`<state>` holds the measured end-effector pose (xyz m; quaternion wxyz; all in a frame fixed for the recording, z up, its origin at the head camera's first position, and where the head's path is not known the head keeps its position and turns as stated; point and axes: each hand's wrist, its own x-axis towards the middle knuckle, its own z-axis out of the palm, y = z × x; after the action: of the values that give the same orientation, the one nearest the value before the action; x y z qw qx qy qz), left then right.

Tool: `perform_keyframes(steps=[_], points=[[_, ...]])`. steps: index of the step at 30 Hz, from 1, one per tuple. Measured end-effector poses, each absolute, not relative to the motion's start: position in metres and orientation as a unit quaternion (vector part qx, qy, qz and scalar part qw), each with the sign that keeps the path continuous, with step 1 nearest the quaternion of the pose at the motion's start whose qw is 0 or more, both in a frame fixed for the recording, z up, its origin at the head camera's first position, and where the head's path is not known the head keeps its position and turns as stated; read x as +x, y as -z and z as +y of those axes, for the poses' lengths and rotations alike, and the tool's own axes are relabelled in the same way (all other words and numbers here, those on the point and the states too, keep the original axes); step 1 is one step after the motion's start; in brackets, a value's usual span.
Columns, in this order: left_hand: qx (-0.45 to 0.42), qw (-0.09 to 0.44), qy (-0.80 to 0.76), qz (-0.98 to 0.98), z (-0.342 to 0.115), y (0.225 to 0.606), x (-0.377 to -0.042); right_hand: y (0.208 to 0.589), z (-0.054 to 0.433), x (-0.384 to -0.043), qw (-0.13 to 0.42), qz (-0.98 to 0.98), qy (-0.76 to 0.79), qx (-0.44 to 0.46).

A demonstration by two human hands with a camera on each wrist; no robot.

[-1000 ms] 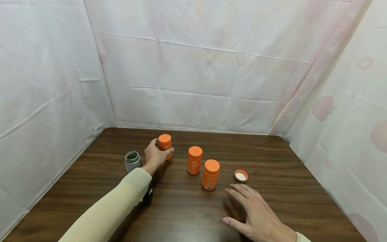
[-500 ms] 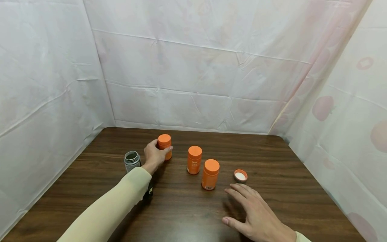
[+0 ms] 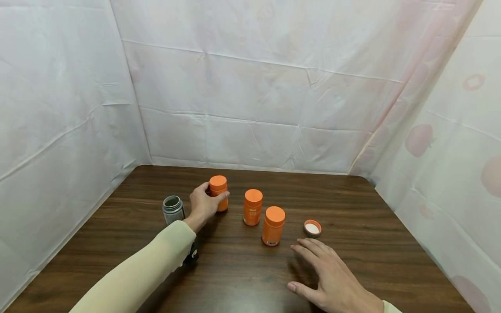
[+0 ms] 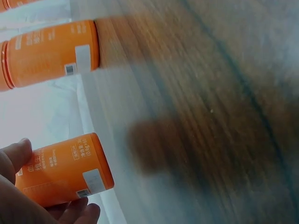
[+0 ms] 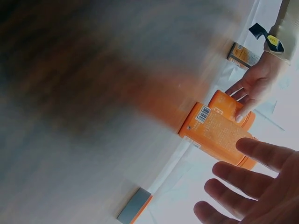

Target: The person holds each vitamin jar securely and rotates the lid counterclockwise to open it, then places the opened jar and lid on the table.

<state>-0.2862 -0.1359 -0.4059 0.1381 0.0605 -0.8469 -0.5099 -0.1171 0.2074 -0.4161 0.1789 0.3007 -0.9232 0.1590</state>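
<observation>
My left hand (image 3: 203, 204) grips an orange bottle (image 3: 219, 193) with an orange cap, thumb on its right side. In the left wrist view, the base of this bottle (image 4: 65, 170) hangs apart from its dark shadow on the table. Two similar orange bottles stand upright to its right, a middle bottle (image 3: 252, 208) and a nearer bottle (image 3: 272, 228). My right hand (image 3: 332, 276) is at the front right, fingers spread and holding nothing. Just beyond its fingertips lies an upturned lid (image 3: 312, 228) with an orange rim and white inside.
A grey jar (image 3: 172, 209) with an open mouth stands left of my left wrist, partly hidden by the sleeve. The dark wooden table (image 3: 242, 278) meets pale sheets (image 3: 250, 87) at the back and sides.
Over the last half second, my left hand has moved slightly right and nearer with the bottle. My right hand, the other bottles, the jar and the lid have stayed put.
</observation>
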Motion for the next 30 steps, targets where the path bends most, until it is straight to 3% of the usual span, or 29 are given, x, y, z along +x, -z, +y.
perform_keyframes(steps=[30], points=[[-0.015, 0.125, 0.497, -0.859, -0.137, 0.396, -0.227, 0.413, 0.203, -0.116, 0.179, -0.919, -0.173, 0.306]])
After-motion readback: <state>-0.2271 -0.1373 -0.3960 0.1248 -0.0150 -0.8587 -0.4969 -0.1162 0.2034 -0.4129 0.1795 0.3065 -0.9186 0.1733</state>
